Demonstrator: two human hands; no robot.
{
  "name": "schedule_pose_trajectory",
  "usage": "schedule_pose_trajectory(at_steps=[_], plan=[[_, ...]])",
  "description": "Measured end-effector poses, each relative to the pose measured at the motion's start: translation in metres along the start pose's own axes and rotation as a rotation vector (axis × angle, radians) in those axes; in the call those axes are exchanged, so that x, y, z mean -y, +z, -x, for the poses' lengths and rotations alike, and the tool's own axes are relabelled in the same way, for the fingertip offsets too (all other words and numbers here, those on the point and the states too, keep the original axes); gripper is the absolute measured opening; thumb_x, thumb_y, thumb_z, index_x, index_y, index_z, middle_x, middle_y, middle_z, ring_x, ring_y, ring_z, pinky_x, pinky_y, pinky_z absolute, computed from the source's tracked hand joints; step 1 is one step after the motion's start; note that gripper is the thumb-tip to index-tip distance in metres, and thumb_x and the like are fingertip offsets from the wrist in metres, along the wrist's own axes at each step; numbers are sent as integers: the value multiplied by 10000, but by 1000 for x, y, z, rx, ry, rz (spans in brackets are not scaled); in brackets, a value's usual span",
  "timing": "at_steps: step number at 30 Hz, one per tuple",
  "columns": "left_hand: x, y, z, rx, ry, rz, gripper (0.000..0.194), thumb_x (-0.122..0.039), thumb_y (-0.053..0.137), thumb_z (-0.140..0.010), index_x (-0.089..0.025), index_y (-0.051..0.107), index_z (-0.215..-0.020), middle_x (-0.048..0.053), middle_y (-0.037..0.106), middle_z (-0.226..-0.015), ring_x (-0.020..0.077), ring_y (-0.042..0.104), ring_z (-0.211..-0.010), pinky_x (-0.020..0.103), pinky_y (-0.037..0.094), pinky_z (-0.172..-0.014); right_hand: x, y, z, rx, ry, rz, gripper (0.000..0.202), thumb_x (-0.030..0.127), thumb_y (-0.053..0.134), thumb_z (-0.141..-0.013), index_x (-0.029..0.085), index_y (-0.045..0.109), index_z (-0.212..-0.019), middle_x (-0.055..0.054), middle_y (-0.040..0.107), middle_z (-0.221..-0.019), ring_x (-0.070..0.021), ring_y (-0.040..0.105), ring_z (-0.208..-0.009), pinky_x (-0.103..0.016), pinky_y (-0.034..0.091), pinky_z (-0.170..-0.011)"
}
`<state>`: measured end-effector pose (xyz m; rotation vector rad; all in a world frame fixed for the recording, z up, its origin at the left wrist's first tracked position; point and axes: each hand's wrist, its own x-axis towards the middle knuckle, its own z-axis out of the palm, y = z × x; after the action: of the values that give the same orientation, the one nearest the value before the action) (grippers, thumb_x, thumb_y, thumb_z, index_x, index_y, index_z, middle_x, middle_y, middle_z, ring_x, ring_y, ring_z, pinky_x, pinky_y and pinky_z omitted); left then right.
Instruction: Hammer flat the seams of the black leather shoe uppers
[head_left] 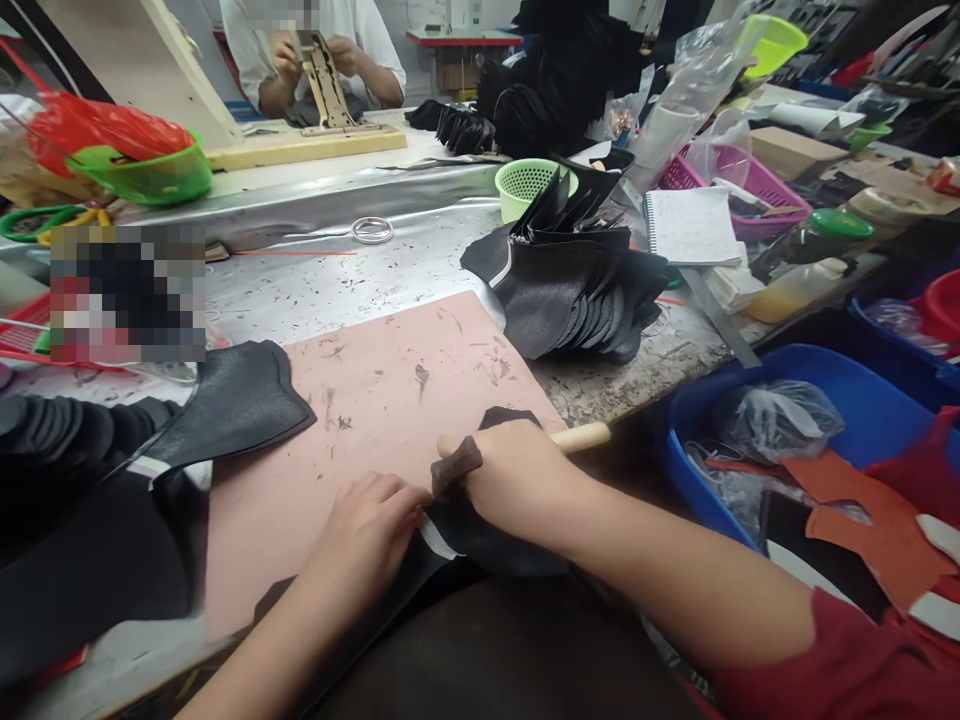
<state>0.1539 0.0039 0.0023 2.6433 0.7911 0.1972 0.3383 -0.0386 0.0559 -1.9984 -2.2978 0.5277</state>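
My right hand [517,485] is closed around a hammer [583,438]. Its pale wooden handle sticks out on the right, and its dark head shows by my thumb. Just left of it, my left hand [371,525] has its fingers bent together on the edge of a black leather piece [502,552] with a white strip. That piece lies over the near edge of a pink board [360,400], partly hidden by my hands. Another black leather piece [244,400] overlaps the board's left side. Beyond the board stands a stack of black leather pieces [570,285].
More stacked black pieces [67,440] lie at left. A green basket [525,190], a notepad [690,225] and a bottle [799,290] stand toward the back right. Below the table's right edge is a blue tub [690,480] with scraps. Across the table, a person works at a stand [330,90].
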Motion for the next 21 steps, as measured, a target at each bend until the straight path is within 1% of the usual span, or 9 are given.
schedule_pose_trajectory(at_steps=[3,5,6,8,10,12,16,19,21], plan=[[-2,2,7,-89,37,-33,198,-145,416,-845,-189,607,-820,32,622,-782,173,525,-750,303,371,-671,5,1,0,40,16,43,187,165,439,-776,191,623,-796,-44,664,-686,-166,594,-628,-245,309,-496],[-3,2,11,-131,95,-103,216,-124,411,-844,-197,612,-877,41,629,-802,187,522,-776,321,356,-686,7,3,-1,36,14,47,178,176,443,-784,199,620,-788,-40,661,-678,-163,597,-633,-241,311,-498],[-3,2,12,-132,112,-122,228,-115,409,-842,-203,612,-899,42,630,-802,191,520,-784,326,352,-692,8,4,-1,23,11,44,179,182,439,-792,205,617,-794,-36,659,-670,-161,599,-634,-240,311,-499],[-1,0,15,-105,94,-91,222,-126,405,-845,-202,607,-898,36,629,-791,185,520,-778,323,360,-702,9,7,-2,10,7,43,187,187,424,-804,211,609,-814,-29,656,-660,-162,603,-629,-243,303,-493],[2,0,17,-81,44,-3,202,-164,398,-857,-192,598,-858,27,628,-784,170,525,-758,309,375,-701,10,10,-3,12,11,62,197,182,409,-803,206,604,-822,-31,655,-661,-167,604,-620,-250,290,-485],[6,2,19,-107,28,57,208,-187,389,-870,-185,593,-827,23,632,-788,160,528,-752,299,377,-699,11,12,-3,21,8,89,195,178,406,-797,201,599,-808,-33,651,-652,-169,601,-606,-255,271,-475],[9,7,25,-211,113,6,226,-166,382,-888,-190,606,-873,30,634,-804,165,511,-768,314,338,-705,15,13,0,-20,2,93,164,165,427,-772,215,577,-817,-11,637,-622,-156,582,-566,-257,240,-460],[10,2,27,-188,173,-63,232,-148,386,-885,-203,604,-943,31,622,-792,172,498,-771,320,314,-705,18,14,2,-29,-12,74,169,173,419,-784,219,563,-860,-2,636,-628,-150,570,-552,-261,227,-452],[11,-4,26,-103,184,-83,249,-125,396,-876,-223,597,-986,25,610,-802,169,493,-786,316,311,-719,19,14,3,-8,-27,107,176,157,414,-784,215,566,-851,-9,641,-640,-155,572,-567,-266,220,-457]])
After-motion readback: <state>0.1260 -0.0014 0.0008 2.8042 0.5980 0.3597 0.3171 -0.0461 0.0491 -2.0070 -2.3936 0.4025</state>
